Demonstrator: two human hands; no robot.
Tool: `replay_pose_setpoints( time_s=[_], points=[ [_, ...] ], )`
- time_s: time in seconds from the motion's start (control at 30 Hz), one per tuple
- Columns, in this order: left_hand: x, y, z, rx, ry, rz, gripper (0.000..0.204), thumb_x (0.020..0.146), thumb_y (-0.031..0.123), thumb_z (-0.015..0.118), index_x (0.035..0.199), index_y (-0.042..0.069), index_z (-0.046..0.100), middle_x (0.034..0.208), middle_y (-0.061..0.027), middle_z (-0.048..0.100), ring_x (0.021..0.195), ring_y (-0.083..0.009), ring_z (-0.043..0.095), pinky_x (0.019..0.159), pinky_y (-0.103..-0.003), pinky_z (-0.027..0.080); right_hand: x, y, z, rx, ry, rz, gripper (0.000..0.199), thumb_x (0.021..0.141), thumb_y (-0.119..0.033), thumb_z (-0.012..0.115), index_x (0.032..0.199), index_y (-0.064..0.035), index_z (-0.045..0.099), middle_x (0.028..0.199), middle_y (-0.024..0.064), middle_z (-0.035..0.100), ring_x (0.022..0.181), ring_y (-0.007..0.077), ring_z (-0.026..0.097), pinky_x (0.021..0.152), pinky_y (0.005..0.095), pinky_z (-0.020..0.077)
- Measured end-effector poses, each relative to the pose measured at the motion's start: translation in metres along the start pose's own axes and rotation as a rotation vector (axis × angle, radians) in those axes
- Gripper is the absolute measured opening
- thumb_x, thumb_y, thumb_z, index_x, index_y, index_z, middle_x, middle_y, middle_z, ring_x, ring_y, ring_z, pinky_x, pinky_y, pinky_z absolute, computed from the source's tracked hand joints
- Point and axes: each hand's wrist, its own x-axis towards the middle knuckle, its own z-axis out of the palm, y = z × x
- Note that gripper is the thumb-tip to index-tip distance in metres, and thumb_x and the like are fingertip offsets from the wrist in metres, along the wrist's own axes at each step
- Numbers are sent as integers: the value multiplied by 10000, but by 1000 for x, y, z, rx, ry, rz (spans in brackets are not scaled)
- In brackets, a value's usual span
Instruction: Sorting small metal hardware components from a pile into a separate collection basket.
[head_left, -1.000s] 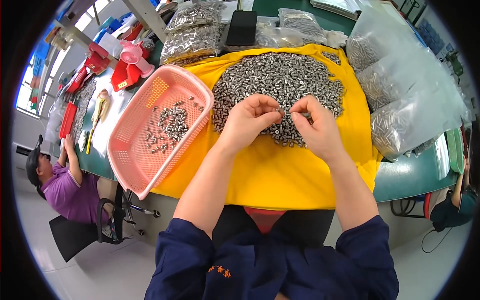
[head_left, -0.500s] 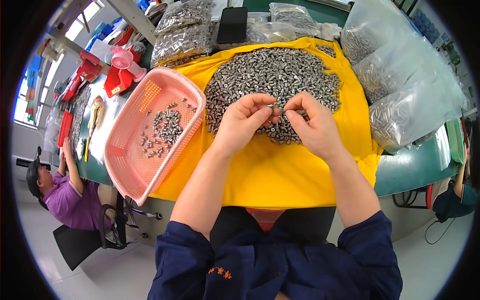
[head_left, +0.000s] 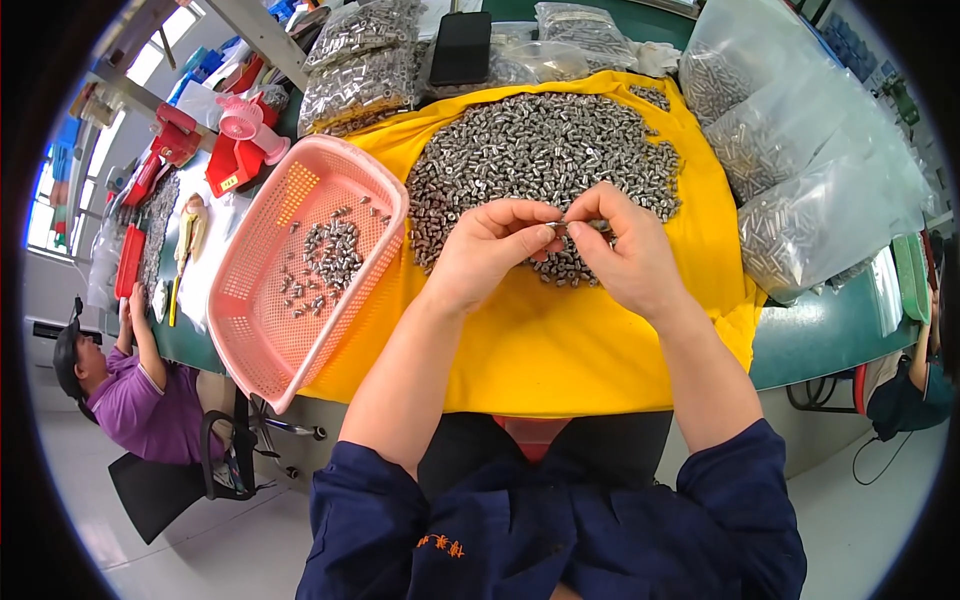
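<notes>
My left hand (head_left: 488, 250) and my right hand (head_left: 626, 256) meet at the fingertips over the near edge of a wide pile of small, shiny metal fittings (head_left: 540, 145). Both are closed in a pinch on one small metal fitting (head_left: 558, 225), mostly covered by thumbs and index fingers. The pile lies on a yellow cloth (head_left: 520, 350). Beside my left forearm, a pink mesh basket (head_left: 255, 300) leans on the cloth's left side with a loose cluster of similar fittings (head_left: 333, 252) inside.
Clear bags of metal parts (head_left: 360, 85) are stacked at the back left, near a black phone (head_left: 461, 48). Large bags of longer parts (head_left: 790, 235) line the right. A pink fan (head_left: 240, 120) and red bin (head_left: 235, 165) stand far left. Co-workers sit at both sides.
My fingertips have drawn closer together, and the left fingers have straightened around the small fitting. The pile, basket and bags look the same.
</notes>
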Motion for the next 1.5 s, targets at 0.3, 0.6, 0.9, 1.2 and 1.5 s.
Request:
replay_pose_setpoints(
  time_s=[0.3,0.6,0.9,1.2,1.5],
  points=[
    [1,-1,2,220,73,36,162,748,0,584,909,-16,591,832,-46,601,760,-93,556,696,-205,453,0,1,1,-309,-20,-175,61,713,-48,501,741,-39,447,642,118,505,632,305,503,553,386,393],
    [-1,-2,1,217,104,55,126,735,-5,596,859,-26,602,796,-54,608,727,-97,563,675,-204,462,-2,-3,5,-187,-54,-22,56,739,-44,489,771,-33,444,679,123,524,619,277,519,553,336,413],
    [3,-2,-9,624,249,96,116,723,69,608,833,32,609,747,-3,605,649,-40,536,594,-184,437,4,12,-2,19,50,96,58,765,-62,506,795,-21,478,677,38,518,599,86,461,528,229,385],
    [2,2,-2,886,184,223,158,793,25,528,937,-15,581,852,-52,605,781,-93,564,679,-201,447,2,7,-1,53,1,120,61,766,-58,515,801,-19,483,682,34,524,595,66,456,516,213,381],
    [1,-3,-7,-125,72,33,147,793,51,547,936,19,555,816,-29,575,702,-103,558,640,-207,465,-1,6,3,165,-12,111,51,770,-53,516,808,-29,490,710,3,517,616,46,450,539,199,390]
  ],
)
